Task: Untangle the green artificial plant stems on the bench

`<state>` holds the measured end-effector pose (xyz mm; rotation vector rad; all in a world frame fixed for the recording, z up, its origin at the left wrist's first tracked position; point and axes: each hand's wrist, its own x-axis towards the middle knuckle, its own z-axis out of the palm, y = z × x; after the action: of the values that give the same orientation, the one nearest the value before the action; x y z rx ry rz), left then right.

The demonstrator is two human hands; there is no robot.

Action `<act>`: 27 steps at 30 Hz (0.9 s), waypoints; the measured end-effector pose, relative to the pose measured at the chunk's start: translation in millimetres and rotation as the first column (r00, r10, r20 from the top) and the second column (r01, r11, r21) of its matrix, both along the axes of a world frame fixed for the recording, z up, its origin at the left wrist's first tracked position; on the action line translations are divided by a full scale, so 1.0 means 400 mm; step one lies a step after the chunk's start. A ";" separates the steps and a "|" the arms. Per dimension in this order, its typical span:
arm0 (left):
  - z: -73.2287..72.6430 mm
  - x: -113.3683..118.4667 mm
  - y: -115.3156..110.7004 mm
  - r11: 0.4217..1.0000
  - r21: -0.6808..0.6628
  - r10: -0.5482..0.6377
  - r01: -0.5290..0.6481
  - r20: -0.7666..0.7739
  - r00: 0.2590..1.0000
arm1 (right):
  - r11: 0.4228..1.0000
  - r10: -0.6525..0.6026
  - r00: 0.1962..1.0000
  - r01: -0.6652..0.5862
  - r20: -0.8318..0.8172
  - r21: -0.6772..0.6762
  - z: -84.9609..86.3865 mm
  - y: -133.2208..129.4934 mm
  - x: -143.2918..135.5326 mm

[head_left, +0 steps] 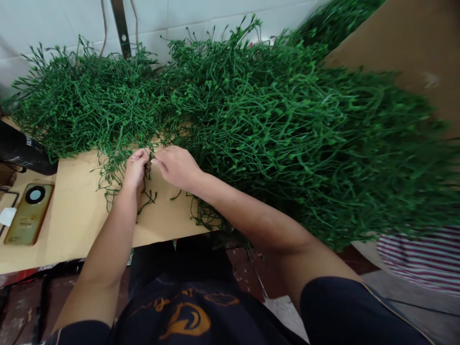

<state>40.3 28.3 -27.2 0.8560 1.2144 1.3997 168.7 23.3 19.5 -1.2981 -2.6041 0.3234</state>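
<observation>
Green stem [151, 155], likely moulded plastic, sits between the fingertips of the left hand [137, 166] and the right hand [178, 165], over the tan worktop [172, 218], near the gap between two heaps. Both hands are nearly closed: left in a thumb-and-finger pinch, right with curled fingers and thumb pressed in. Both look to have the stem; how many strands is too small to tell.

Handling, by judgement: very light, thin, bendy, springs back. Not very slippery, but it tangles with its neighbours. Knobbed tips look like the weak spot, so grip the bare shank, fingertips only.

Axis: the held piece is mostly hidden by fingers, so its direction can't be called. Loose stems [114, 173] beside the left hand curve every way; one strand [147, 200] below it runs out to a tip at lower right. In the right heap [287, 115] long axes lie mostly left to right. In the left heap [89, 103] they're mixed, outer tips pointing up and left toward the tiled wall [64, 24].
</observation>
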 end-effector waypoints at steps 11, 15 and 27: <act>-0.012 -0.010 0.010 0.999 0.006 -0.048 0.048 0.012 0.999 | 0.987 -0.046 0.992 0.063 -0.116 0.149 -0.007 -0.026 0.025; -0.003 -0.001 -0.002 0.992 0.006 -0.127 0.128 -0.059 0.990 | 0.956 -0.052 0.978 0.107 -0.202 0.273 -0.008 -0.009 0.018; -0.007 -0.007 0.002 0.992 0.004 -0.124 0.125 0.127 0.984 | 0.923 0.079 0.930 0.068 -0.359 0.379 -0.069 -0.004 0.037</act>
<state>37.6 29.2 -30.0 0.8141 1.0488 1.3298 183.7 21.7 -7.9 -0.9831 -2.2073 0.0380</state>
